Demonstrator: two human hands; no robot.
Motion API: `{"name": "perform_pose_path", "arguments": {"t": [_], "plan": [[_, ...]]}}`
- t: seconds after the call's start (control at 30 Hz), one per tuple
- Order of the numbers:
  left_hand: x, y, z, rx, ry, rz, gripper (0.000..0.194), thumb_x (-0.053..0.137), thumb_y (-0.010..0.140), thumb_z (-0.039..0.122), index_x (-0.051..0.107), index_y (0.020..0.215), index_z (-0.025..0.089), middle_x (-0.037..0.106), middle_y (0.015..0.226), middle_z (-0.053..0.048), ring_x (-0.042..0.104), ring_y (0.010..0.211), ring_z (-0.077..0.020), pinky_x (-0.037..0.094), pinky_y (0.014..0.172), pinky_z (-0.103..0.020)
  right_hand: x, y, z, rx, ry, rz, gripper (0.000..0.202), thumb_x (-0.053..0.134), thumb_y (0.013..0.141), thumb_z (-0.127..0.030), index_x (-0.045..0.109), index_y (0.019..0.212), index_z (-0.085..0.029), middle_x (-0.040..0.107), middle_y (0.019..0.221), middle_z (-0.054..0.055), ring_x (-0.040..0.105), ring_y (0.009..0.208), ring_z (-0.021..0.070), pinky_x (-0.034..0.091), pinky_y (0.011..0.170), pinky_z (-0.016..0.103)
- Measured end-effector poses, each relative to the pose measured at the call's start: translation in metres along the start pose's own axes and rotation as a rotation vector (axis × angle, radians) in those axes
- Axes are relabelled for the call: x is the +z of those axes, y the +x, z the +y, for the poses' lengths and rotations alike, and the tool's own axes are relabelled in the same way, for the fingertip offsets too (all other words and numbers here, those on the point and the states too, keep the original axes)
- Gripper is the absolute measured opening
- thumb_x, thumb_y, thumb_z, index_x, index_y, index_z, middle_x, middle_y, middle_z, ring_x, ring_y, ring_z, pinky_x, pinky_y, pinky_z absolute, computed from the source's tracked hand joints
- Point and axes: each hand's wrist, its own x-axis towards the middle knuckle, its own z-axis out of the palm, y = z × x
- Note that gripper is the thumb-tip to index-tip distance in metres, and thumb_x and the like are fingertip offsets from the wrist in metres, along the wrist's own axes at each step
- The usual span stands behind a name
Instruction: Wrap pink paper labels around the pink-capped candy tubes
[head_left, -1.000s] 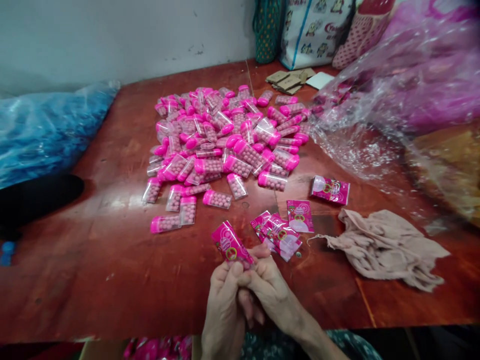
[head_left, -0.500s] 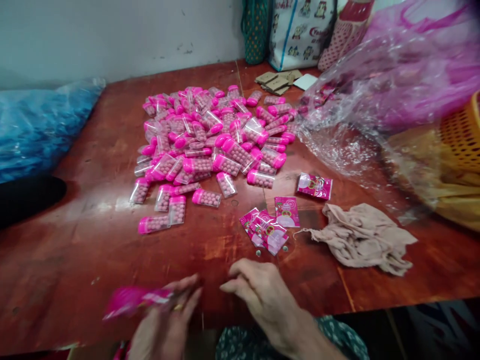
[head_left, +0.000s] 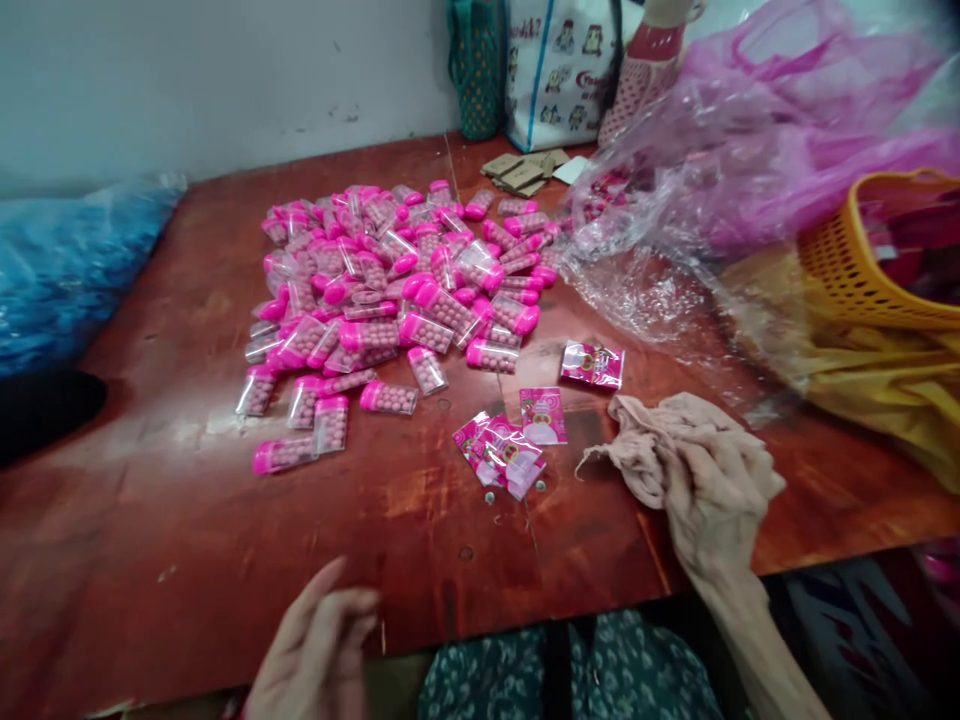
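Observation:
My right hand (head_left: 716,500) rests on a crumpled beige cloth (head_left: 645,440) at the right of the table, fingers bent and closed into its folds. Near the table's front edge, my left hand (head_left: 319,645) is empty, with its fingers loosely bent and apart. Several pink printed sachets (head_left: 510,455) lie overlapping between the hands, and another sachet (head_left: 592,364) sits behind the cloth. Farther back is a large heap of clear, pink-capped tubes (head_left: 375,335) filled with pale pink balls.
A bag of blue items (head_left: 75,270) lies at the left. To the right are a clear plastic bag (head_left: 645,290), pink plastic (head_left: 810,130) and a yellow basket (head_left: 832,250). Cardboard pieces (head_left: 525,172) and a printed bag (head_left: 562,75) are by the wall.
My right hand has moved right and taken hold of the cloth. The pink packet in my left hand is gone from sight. The view has shifted slightly right.

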Motion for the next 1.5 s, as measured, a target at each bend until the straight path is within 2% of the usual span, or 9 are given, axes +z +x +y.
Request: {"name": "perform_pose_path", "arguments": {"t": [0.1,0.2,0.37,0.73,0.83,0.97,1.07,1.2,1.5], "plan": [[0.092,-0.022,-0.006,0.194,0.248,-0.331,0.023,0.071,0.068,0.024,0.07,0.091,0.02,0.071,0.08,-0.004,0.063,0.073,-0.0187,0.049,0.066,-0.025,0.002,0.005,0.001,0.006,0.006,-0.008,0.029,0.047,0.088,-0.035,0.061,0.069,-0.017,0.063,0.074,0.008,0.049,0.086,0.0254,0.035,0.074,0.037],[0.173,-0.042,-0.03,0.627,0.619,-0.756,0.033,0.058,0.079,0.02,0.062,0.111,0.02,0.066,0.094,-0.009,0.06,0.081,-0.0217,0.046,0.072,-0.03,0.0,0.005,0.006,0.033,0.075,-0.027,0.034,0.047,0.089,-0.033,0.059,0.062,-0.017,0.062,0.07,0.006,0.05,0.082,0.0234,0.035,0.074,0.036],[0.236,-0.047,-0.073,0.834,0.888,-0.885,0.028,0.039,0.082,0.006,0.064,0.093,0.011,0.062,0.097,-0.02,0.061,0.077,-0.0255,0.042,0.066,-0.034,0.001,0.001,0.011,0.053,0.176,0.022,0.035,0.04,0.092,-0.032,0.063,0.069,-0.016,0.066,0.079,0.007,0.052,0.083,0.0215,0.038,0.074,0.035],[0.231,-0.028,-0.06,1.062,0.959,-0.908,0.025,0.045,0.086,0.03,0.065,0.078,0.018,0.065,0.062,-0.006,0.059,0.055,-0.0203,0.041,0.053,-0.029,0.007,0.006,0.006,0.108,0.146,0.083,0.027,0.048,0.089,-0.029,0.065,0.073,-0.016,0.065,0.076,0.008,0.051,0.084,0.023,0.039,0.079,0.037],[0.195,-0.012,-0.049,1.119,0.906,-0.802,0.023,0.045,0.088,0.031,0.065,0.092,0.021,0.068,0.08,-0.004,0.062,0.072,-0.0181,0.046,0.064,-0.027,0.0,0.008,-0.002,0.152,0.133,0.085,0.023,0.048,0.088,-0.028,0.067,0.082,-0.016,0.064,0.084,0.008,0.051,0.087,0.0238,0.04,0.078,0.037],[0.133,0.023,-0.038,1.127,0.879,-0.394,0.026,0.042,0.089,0.02,0.061,0.105,0.013,0.065,0.095,-0.012,0.057,0.09,-0.0235,0.044,0.081,-0.038,-0.012,0.012,-0.046,0.204,0.212,0.144,0.028,0.059,0.083,-0.028,0.061,0.109,-0.018,0.058,0.106,0.012,0.049,0.099,0.0271,0.036,0.088,0.044],[0.108,0.041,-0.037,1.155,0.92,-0.247,0.022,0.054,0.082,0.02,0.064,0.101,0.013,0.061,0.104,-0.015,0.048,0.106,-0.0304,0.037,0.091,-0.048,-0.008,0.013,-0.089,0.05,0.467,-0.058,0.019,0.059,0.083,-0.025,0.065,0.1,-0.02,0.059,0.09,0.007,0.049,0.088,0.0229,0.042,0.08,0.037],[0.106,0.044,-0.042,1.19,0.966,-0.257,0.021,0.056,0.08,0.018,0.066,0.099,0.015,0.056,0.115,-0.014,0.036,0.12,-0.0321,0.033,0.099,-0.05,0.011,0.009,-0.124,-0.005,0.526,-0.29,0.012,0.063,0.08,-0.024,0.068,0.09,-0.02,0.059,0.079,0.005,0.047,0.078,0.0219,0.042,0.07,0.035],[0.106,0.042,-0.047,1.244,0.965,-0.298,0.022,0.055,0.081,0.016,0.064,0.1,0.011,0.058,0.114,-0.016,0.04,0.118,-0.0317,0.038,0.097,-0.05,0.009,0.001,-0.13,0.062,0.529,-0.212,0.02,0.051,0.087,-0.02,0.063,0.102,-0.014,0.057,0.093,0.01,0.046,0.087,0.0224,0.041,0.078,0.036]]}}
